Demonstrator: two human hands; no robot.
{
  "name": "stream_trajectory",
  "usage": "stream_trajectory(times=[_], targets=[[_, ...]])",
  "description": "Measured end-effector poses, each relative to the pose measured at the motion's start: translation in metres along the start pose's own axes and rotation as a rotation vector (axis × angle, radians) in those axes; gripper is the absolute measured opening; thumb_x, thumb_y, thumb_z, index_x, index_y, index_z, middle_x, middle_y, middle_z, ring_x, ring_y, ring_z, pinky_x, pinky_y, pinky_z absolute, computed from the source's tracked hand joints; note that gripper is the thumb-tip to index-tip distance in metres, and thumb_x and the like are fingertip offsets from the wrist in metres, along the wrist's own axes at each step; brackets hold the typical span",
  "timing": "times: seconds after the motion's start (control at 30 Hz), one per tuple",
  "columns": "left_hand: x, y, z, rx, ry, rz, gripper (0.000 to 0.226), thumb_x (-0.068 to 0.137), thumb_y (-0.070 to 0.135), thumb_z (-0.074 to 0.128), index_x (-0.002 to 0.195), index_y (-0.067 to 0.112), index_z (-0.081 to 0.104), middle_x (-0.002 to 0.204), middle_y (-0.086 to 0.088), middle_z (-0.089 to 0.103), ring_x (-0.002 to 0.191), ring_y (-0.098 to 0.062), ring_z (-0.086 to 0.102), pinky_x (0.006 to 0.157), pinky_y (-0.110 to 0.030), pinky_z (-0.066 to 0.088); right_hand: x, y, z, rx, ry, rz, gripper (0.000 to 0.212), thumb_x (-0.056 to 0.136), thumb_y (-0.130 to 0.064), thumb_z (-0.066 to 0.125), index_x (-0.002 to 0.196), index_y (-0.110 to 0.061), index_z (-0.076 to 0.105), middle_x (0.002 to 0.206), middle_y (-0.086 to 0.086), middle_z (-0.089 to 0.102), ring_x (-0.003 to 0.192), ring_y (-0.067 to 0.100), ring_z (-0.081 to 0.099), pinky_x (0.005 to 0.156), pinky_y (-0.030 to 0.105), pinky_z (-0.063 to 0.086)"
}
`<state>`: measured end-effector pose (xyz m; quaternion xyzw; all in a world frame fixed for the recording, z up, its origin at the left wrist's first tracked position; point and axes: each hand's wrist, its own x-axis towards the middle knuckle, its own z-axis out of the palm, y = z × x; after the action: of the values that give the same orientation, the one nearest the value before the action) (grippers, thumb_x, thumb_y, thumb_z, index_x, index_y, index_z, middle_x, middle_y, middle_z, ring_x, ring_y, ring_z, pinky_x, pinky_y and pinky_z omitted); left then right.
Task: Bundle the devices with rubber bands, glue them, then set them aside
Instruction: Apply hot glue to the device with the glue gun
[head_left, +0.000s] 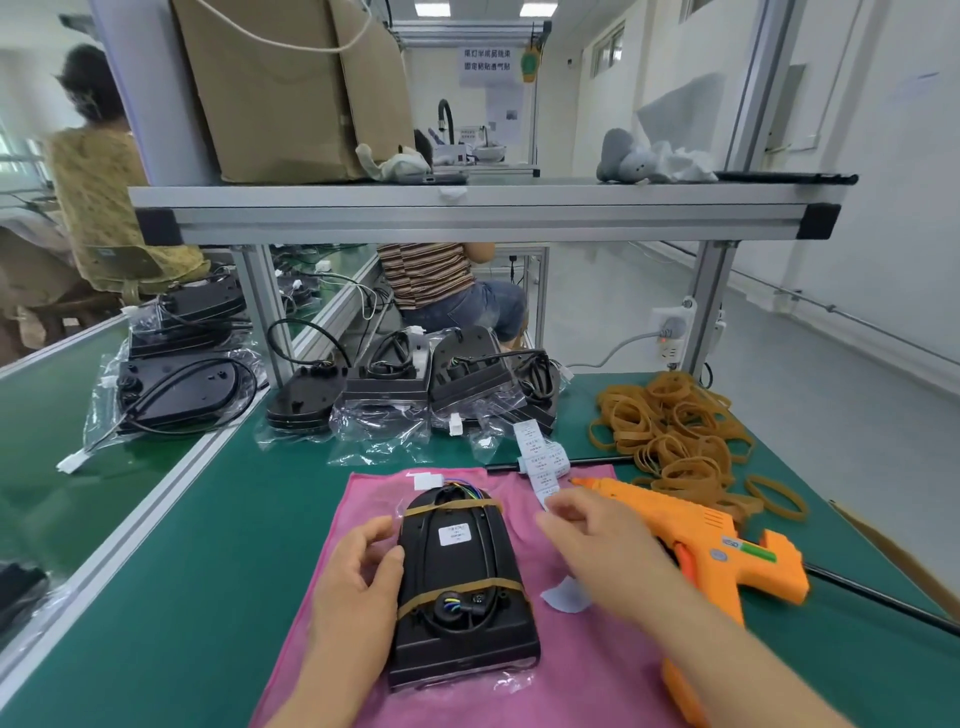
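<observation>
A black device stack (460, 587) in a clear bag lies on a pink cloth (587, 670), bound by two tan rubber bands and carrying a white label. My left hand (358, 566) holds its left side, thumb on the top face. My right hand (597, 540) hovers to its right, fingertips at the end of a white label strip (540, 462). An orange glue gun (722, 545) lies just beyond that hand. A heap of rubber bands (675, 431) sits at the back right.
More bagged black devices (415, 384) with cables stand in a row behind the cloth, others (176, 384) on the left belt. A small paper scrap (566, 595) lies on the cloth. A black cable (883, 597) runs from the gun. A shelf frame (488, 213) spans overhead.
</observation>
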<state>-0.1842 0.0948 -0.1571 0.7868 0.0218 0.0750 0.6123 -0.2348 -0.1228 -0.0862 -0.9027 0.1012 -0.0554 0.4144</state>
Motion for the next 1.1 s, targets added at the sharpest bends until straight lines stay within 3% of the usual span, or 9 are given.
stream_trajectory(times=[0.1, 0.17, 0.27, 0.4, 0.53, 0.67, 0.8, 0.97, 1.1], targets=[[0.002, -0.001, -0.001, 0.171, 0.0, 0.033, 0.033, 0.095, 0.016, 0.062, 0.127, 0.022, 0.058, 0.117, 0.005, 0.061, 0.105, -0.015, 0.061, 0.092, -0.032, 0.045, 0.012, -0.013, 0.04, 0.076, -0.057, 0.051, 0.019, 0.097, -0.043, 0.049, 0.098, -0.023, 0.051, 0.093, -0.007, 0.062, 0.086, 0.01, 0.058, 0.07, 0.028, 0.045], [0.005, 0.003, -0.002, 0.36, -0.057, 0.106, 0.017, 0.098, 0.018, 0.056, 0.112, 0.012, 0.064, 0.115, -0.004, 0.062, 0.109, -0.024, 0.059, 0.098, -0.038, 0.044, 0.013, -0.015, 0.057, 0.102, -0.108, 0.061, 0.012, 0.099, -0.043, 0.045, 0.104, -0.032, 0.046, 0.093, -0.014, 0.057, 0.081, 0.002, 0.054, 0.064, 0.023, 0.038], [0.005, 0.013, -0.003, 0.427, -0.168, 0.129, 0.031, 0.101, 0.015, 0.048, 0.074, 0.01, 0.064, 0.079, -0.004, 0.069, 0.079, -0.025, 0.063, 0.078, -0.042, 0.05, 0.009, -0.015, 0.071, 0.147, -0.076, 0.039, 0.026, 0.099, -0.04, 0.046, 0.124, -0.031, 0.043, 0.102, -0.013, 0.054, 0.087, 0.007, 0.053, 0.076, 0.026, 0.038], [-0.002, 0.023, -0.005, 0.304, -0.193, 0.062, 0.026, 0.1, 0.017, 0.048, 0.086, 0.009, 0.069, 0.085, -0.004, 0.071, 0.086, -0.024, 0.064, 0.082, -0.037, 0.051, 0.005, -0.019, 0.07, 0.179, -0.082, 0.033, 0.029, 0.099, -0.039, 0.048, 0.126, -0.031, 0.045, 0.106, -0.012, 0.061, 0.092, 0.007, 0.059, 0.082, 0.031, 0.045], [-0.01, 0.038, -0.021, -0.065, -0.056, -0.052, 0.019, 0.097, 0.022, 0.054, 0.095, 0.028, 0.072, 0.094, 0.011, 0.071, 0.089, -0.002, 0.064, 0.076, -0.013, 0.049, 0.0, -0.045, 0.065, 0.292, -0.111, -0.111, 0.02, 0.098, -0.037, 0.052, 0.117, -0.043, 0.05, 0.108, -0.023, 0.061, 0.09, -0.018, 0.056, 0.069, 0.007, 0.042], [-0.004, 0.052, -0.056, -0.24, -0.02, -0.105, 0.03, 0.079, 0.039, 0.055, 0.1, 0.03, 0.073, 0.102, 0.002, 0.074, 0.1, -0.023, 0.07, 0.093, -0.047, 0.054, 0.004, -0.099, 0.066, 0.308, -0.193, -0.275, 0.019, 0.096, -0.037, 0.052, 0.086, -0.053, 0.048, 0.08, -0.033, 0.057, 0.074, -0.035, 0.045, 0.059, -0.008, 0.032], [0.0, 0.061, -0.103, -0.416, 0.153, -0.101, 0.026, 0.08, 0.027, 0.058, 0.1, 0.027, 0.074, 0.1, -0.005, 0.077, 0.097, -0.03, 0.072, 0.088, -0.05, 0.058, 0.014, -0.154, 0.092, 0.234, -0.247, -0.488, 0.016, 0.097, -0.032, 0.053, 0.087, -0.043, 0.047, 0.087, -0.032, 0.045, 0.08, -0.041, 0.035, 0.069, -0.011, 0.026], [-0.007, 0.065, -0.177, -0.405, 0.439, 0.022, 0.028, 0.085, 0.018, 0.062, 0.109, 0.031, 0.07, 0.102, -0.004, 0.076, 0.097, -0.03, 0.072, 0.089, -0.054, 0.057, 0.018, -0.221, 0.14, 0.195, -0.443, -0.65, 0.016, 0.096, -0.044, 0.05, 0.097, -0.057, 0.042, 0.094, -0.037, 0.05, 0.08, -0.034, 0.044, 0.066, -0.006, 0.032], [-0.021, 0.06, -0.243, -0.352, 0.624, 0.1, 0.036, 0.091, 0.008, 0.06, 0.117, 0.033, 0.068, 0.099, 0.002, 0.077, 0.085, -0.018, 0.075, 0.067, -0.033, 0.061, 0.008, -0.271, 0.184, 0.202, -0.662, -0.745, 0.05, 0.095, -0.055, 0.047, 0.142, -0.05, 0.032, 0.121, -0.033, 0.039, 0.106, -0.016, 0.038, 0.079, -0.001, 0.026]])
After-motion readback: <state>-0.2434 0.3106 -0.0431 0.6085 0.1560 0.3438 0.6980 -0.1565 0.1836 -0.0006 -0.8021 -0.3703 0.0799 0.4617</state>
